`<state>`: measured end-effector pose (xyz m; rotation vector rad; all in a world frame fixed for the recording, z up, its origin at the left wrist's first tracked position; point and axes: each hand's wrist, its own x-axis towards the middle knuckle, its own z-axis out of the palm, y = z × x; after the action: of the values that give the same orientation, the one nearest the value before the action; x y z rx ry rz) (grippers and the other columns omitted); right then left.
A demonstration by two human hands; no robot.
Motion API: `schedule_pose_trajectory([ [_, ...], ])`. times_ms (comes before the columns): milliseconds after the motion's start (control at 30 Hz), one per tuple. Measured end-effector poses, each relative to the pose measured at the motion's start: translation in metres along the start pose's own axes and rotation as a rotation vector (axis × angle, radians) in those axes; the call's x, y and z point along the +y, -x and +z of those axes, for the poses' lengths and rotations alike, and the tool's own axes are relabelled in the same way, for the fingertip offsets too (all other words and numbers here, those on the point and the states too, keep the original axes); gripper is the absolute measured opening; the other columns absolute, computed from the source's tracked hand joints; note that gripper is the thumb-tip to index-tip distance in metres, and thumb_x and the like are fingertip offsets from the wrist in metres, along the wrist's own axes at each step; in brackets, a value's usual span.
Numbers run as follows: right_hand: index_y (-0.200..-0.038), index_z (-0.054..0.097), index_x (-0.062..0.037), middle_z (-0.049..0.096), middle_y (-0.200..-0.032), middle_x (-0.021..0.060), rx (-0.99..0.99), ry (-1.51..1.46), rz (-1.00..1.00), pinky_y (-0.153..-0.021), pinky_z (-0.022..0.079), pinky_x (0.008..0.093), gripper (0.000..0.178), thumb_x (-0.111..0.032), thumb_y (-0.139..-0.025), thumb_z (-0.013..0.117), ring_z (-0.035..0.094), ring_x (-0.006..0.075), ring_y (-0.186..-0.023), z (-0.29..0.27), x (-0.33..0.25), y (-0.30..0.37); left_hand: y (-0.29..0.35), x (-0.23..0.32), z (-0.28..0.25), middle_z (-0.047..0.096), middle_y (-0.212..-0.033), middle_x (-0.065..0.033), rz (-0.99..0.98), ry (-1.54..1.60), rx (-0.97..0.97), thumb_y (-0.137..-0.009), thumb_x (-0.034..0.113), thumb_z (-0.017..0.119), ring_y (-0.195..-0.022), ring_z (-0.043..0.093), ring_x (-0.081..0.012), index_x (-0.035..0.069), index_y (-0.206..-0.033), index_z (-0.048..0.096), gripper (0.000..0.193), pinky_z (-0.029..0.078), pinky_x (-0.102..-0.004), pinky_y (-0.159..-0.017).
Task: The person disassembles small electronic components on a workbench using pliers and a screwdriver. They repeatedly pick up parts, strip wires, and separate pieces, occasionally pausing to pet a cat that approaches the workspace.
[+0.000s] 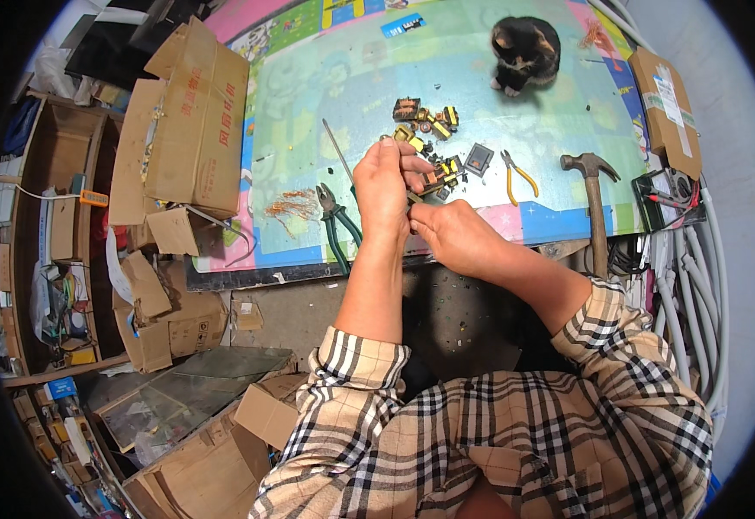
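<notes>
My left hand (pixel 382 186) is closed near the front edge of the table, its fingers curled round something mostly hidden. Close against it, my right hand (pixel 462 235) is closed too, thumb and finger pinching something I cannot make out. Just beyond them lie several small coils with yellow tape and copper windings (pixel 407 109). To the left, a long thin screwdriver (pixel 337 147) and green-handled pliers (pixel 334 221) rest on the table. A small dark square part (pixel 478 159) and yellow-handled cutters (pixel 518 179) lie to the right of my hands.
A cat (pixel 526 54) sits at the table's far side. The hammer (pixel 595 195) overhangs the front edge at right. Copper wire strands (pixel 291 206) lie at left. An open cardboard box (pixel 200 117) flanks the table; another cardboard box (pixel 665 112) stands at its right edge.
</notes>
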<state>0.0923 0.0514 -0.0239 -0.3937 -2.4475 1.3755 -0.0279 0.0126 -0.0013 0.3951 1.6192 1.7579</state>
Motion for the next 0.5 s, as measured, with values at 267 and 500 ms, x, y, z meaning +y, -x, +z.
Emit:
schedule_pose_trajectory([
  [267, -0.082, 0.056, -0.0019, 0.056, -0.068, 0.0239, 0.001, 0.039, -0.025, -0.056, 0.044, 0.0473, 0.013, -0.013, -0.088, 0.053, 0.056, 0.0447, -0.065, -0.003, -0.004, 0.002, -0.004, -0.007, -0.008, 0.057, -0.066, -0.0071, 0.009, 0.068, -0.011, -0.098, 0.019, 0.038, -0.048, 0.045, -0.0096, 0.001, -0.090, 0.054, 0.025, 0.038, -0.0236, -0.047],
  [500, -0.082, 0.055, -0.0006, 0.056, -0.062, 0.0242, 0.018, 0.099, 0.065, -0.055, 0.046, 0.0486, 0.012, -0.010, -0.088, 0.051, 0.058, 0.0428, -0.061, -0.005, 0.008, 0.001, -0.003, 0.007, -0.016, 0.056, -0.066, -0.0057, -0.060, 0.205, -0.111, -0.095, 0.013, 0.039, -0.047, 0.042, -0.0084, -0.001, -0.096, 0.054, 0.020, 0.035, -0.0231, -0.044],
])
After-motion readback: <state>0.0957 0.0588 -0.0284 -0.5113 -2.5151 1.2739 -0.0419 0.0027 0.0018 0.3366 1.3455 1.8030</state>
